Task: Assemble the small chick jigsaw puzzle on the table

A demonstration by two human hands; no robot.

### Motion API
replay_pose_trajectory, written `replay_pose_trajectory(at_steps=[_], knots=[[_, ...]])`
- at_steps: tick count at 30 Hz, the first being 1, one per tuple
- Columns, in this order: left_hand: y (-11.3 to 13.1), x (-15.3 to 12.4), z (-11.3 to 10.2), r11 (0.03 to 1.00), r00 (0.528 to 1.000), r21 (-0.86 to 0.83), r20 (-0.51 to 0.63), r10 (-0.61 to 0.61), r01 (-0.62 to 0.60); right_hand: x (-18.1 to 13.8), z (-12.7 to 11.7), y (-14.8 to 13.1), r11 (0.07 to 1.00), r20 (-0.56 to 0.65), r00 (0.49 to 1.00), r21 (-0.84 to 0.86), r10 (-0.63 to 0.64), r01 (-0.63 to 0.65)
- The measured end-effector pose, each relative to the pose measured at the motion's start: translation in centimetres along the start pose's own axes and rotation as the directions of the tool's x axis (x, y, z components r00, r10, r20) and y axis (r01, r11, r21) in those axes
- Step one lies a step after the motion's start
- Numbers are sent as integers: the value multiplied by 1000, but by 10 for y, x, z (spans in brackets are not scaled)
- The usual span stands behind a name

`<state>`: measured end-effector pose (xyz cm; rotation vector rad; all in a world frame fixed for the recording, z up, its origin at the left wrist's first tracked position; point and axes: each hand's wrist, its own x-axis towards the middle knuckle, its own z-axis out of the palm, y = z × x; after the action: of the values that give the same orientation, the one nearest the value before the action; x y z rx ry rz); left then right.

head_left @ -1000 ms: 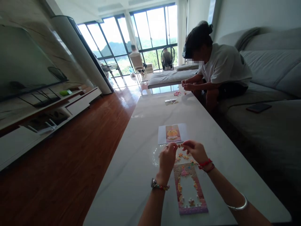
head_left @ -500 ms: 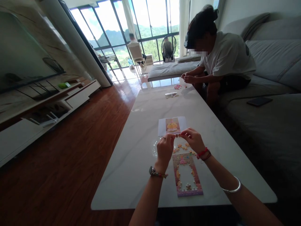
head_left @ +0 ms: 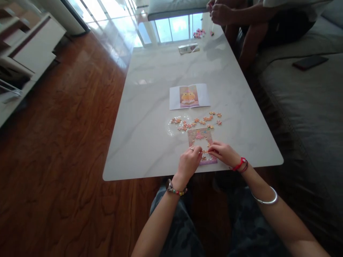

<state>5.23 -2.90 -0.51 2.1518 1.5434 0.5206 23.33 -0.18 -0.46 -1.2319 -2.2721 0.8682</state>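
Table point(head_left: 144, 142): at the near end, puzzle point(head_left: 199, 132), with left hand point(head_left: 187, 161) at its left side and right hand point(head_left: 226, 153) at its right. Just behind the puzzle, loose pieces point(head_left: 190, 125); behind these, picture sheet point(head_left: 189, 96). Farther back, packet point(head_left: 189, 49), then pile of pieces point(head_left: 198, 33); co-worker's hands point(head_left: 221, 14) near the far right corner. Right of table: sofa point(head_left: 302, 107), phone point(head_left: 310, 62) on its seat. Left of table: floor point(head_left: 66, 125), cabinet point(head_left: 34, 46) beyond.
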Motion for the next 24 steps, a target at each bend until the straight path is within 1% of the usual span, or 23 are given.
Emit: replay_pose_trajectory(at_steps=[3, 6, 12, 16, 19, 22, 24], knots=[[1, 0, 3, 999, 999, -7, 21, 36, -36, -6, 0, 5, 998, 40, 999, -53, -15, 17], [3, -3, 4, 997, 996, -9, 46, 71, -70, -10, -2, 5, 995, 79, 996, -91, -32, 39], [5, -11, 6, 991, 990, -3, 28, 136, -136, -17, 0, 3, 971, 101, 995, -235, -26, 50], [7, -17, 7, 981, 983, 79, 51, 175, -178, -17, 1, -1, 951, 103, 994, -303, -33, 63], [8, -24, 11, 964, 980, 183, 74, 183, -194, -18, 1, -6, 914, 105, 994, -399, -33, 72], [10, -31, 14, 938, 978, 281, 95, 186, -205, -19, 2, -13, 871, 94, 995, -488, -12, 57], [11, -34, 15, 922, 976, 324, 110, 187, -213, -21, 3, -18, 857, 83, 997, -513, 0, 43]])
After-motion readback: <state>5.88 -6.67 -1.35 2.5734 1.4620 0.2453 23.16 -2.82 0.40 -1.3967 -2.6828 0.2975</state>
